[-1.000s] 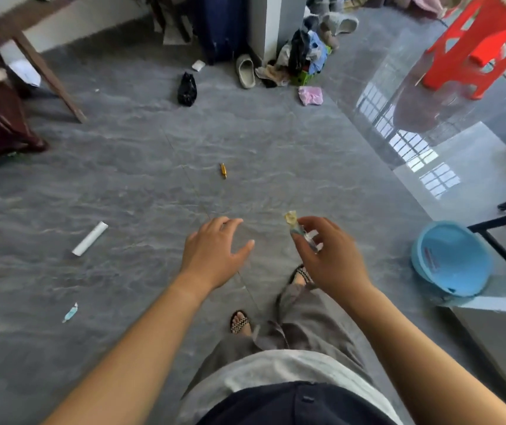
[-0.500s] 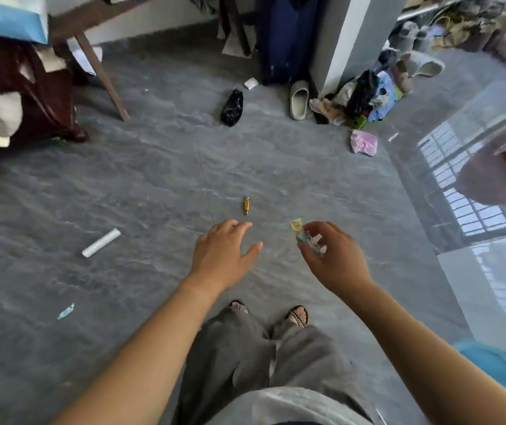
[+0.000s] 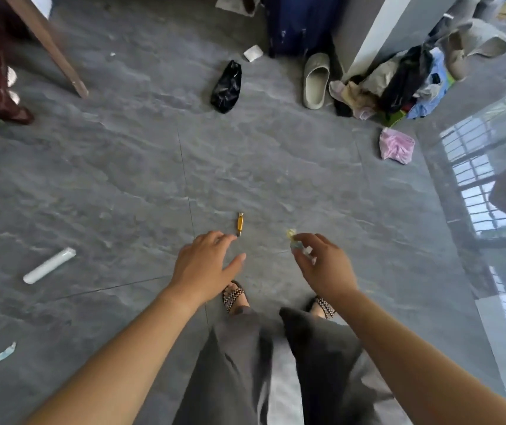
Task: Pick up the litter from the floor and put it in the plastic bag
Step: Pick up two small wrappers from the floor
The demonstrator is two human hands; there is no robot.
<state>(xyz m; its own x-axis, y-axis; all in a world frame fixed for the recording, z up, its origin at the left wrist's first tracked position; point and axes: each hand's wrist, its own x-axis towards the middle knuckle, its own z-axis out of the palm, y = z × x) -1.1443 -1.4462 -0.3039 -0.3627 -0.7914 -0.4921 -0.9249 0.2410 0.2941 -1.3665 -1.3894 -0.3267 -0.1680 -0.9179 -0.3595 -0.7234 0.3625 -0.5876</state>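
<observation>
Litter pickup looks barely begun: right hand [image 3: 325, 268] pinches small crumpled wrappers [image 3: 295, 240], left hand [image 3: 205, 268] hangs empty and spread near the gold-foil candy wrapper [image 3: 240, 223], white paper tube [image 3: 49, 265] beyond.

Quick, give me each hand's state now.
Left hand: open, empty.
Right hand: closed on small wrappers.

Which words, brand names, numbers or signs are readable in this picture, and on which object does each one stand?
None can be read.
Yellow wrapper on the floor: any print is too small.
Scraps pinched in the right hand: blurred.
White tube and pink bag: no lettering visible.
</observation>
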